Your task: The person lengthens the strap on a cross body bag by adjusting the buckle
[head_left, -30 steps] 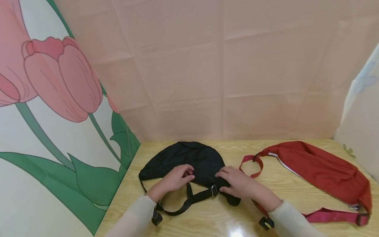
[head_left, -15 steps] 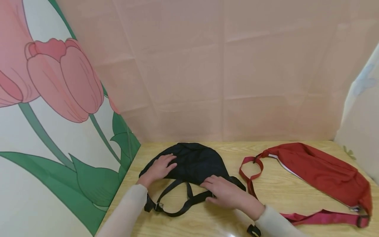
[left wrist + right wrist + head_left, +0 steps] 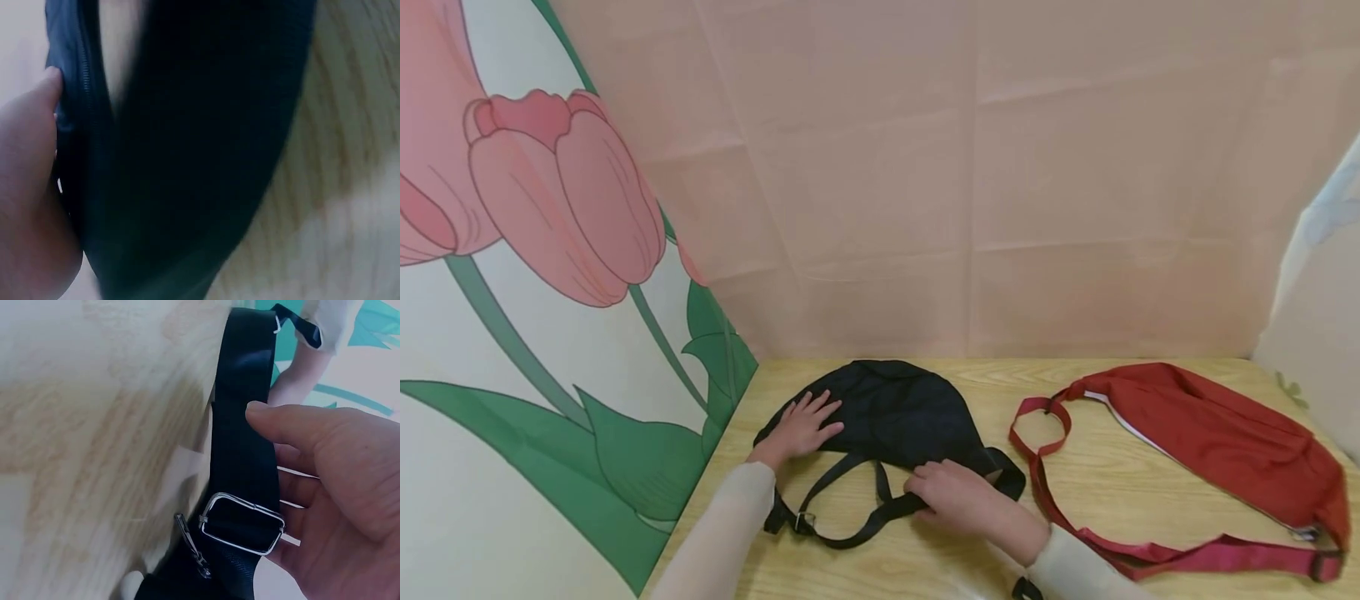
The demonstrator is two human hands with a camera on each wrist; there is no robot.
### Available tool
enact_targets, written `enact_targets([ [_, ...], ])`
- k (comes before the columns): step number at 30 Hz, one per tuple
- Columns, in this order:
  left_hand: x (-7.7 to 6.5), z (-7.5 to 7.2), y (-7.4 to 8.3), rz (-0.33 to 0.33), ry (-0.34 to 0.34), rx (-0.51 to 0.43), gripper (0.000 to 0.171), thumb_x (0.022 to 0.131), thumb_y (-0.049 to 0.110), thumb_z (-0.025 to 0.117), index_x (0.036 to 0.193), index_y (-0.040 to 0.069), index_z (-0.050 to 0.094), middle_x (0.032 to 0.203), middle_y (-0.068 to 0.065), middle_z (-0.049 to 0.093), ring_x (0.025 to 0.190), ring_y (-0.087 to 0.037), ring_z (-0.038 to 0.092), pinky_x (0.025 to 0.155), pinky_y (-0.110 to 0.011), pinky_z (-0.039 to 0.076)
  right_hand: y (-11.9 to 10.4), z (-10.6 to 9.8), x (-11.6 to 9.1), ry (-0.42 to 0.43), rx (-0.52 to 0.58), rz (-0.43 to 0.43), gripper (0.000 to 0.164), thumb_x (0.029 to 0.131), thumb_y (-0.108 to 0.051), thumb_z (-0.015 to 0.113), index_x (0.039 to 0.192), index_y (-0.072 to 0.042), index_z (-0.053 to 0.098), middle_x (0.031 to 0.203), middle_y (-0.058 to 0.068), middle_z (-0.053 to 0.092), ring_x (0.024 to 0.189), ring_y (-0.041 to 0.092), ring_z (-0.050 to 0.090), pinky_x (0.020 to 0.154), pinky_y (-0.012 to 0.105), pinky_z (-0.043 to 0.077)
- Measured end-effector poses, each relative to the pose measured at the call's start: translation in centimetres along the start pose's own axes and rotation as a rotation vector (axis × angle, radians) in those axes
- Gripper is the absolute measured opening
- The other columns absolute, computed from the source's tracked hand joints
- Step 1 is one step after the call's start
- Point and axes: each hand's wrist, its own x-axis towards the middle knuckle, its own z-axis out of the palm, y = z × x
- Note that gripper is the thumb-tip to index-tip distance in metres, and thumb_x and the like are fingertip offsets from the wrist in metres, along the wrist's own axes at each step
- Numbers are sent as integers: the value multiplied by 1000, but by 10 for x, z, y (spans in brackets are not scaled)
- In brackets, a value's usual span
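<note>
A black waist bag [image 3: 910, 408] lies on the table, its strap [image 3: 880, 512] looped in front of it. My left hand [image 3: 801, 427] rests on the bag's left part with fingers spread. In the left wrist view, the left thumb [image 3: 49, 94] lies along the bag beside a zipper [image 3: 85, 69]. My right hand [image 3: 958, 498] grips the strap near the bag's lower right edge. The right wrist view shows the thumb [image 3: 265, 419] over the strap and the fingers behind it, next to a metal slide buckle [image 3: 215, 534].
A red waist bag [image 3: 1210, 442] lies on the right of the wooden table [image 3: 1120, 492], with its red strap [image 3: 1240, 550] curving in front. A pinkish sheet [image 3: 880, 183] stands behind. A tulip-print panel [image 3: 647, 467] borders the left side.
My left hand has moved left from the bag's middle front edge and flattened on its left part. My right hand has shifted left and toward me, from the bag's right end to the strap.
</note>
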Motion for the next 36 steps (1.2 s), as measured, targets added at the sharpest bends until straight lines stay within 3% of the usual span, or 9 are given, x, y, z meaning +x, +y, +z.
enact_targets([
  [5,-4,2,-3,-17,-33,6,65,106,60,31,160,24,31,168,-9,19,153,-44,12,118,-66,11,-4,4,-2,-20,-62,-54,13,87,-28,79,95,-21,71,85,-9,63,79,8,59,71,29,48],
  [13,-18,2,-23,-72,-39,65,64,104,60,36,160,29,30,168,-6,21,150,-44,23,113,-68,23,-12,7,-15,-111,-115,-129,7,89,-25,77,91,-24,71,79,-12,61,71,5,52,65,22,43],
  [17,-27,0,-33,-122,-16,84,65,104,61,38,159,28,33,167,-8,25,146,-46,28,110,-71,24,-14,13,-25,-135,-68,-138,5,92,-26,74,90,-26,69,78,-14,59,69,3,51,64,21,42],
  [21,-32,-3,-42,-191,-7,91,66,104,62,36,160,27,32,166,-11,26,144,-48,29,110,-72,22,-15,14,-42,-170,56,-104,6,96,-29,70,90,-28,68,76,-17,56,68,0,47,65,21,42],
  [27,-39,-12,-43,-281,-25,93,66,106,59,33,161,23,30,165,-17,25,144,-52,26,111,-72,21,-6,15,-66,-198,152,-102,7,100,-36,64,98,-33,70,82,-21,56,70,-1,45,65,22,42],
  [36,-56,-14,-47,-387,-15,61,64,107,54,34,161,20,28,164,-23,23,145,-55,21,112,-72,18,8,14,-84,-118,158,-216,5,99,-31,66,95,-29,69,79,-22,50,69,-4,41,63,18,36],
])
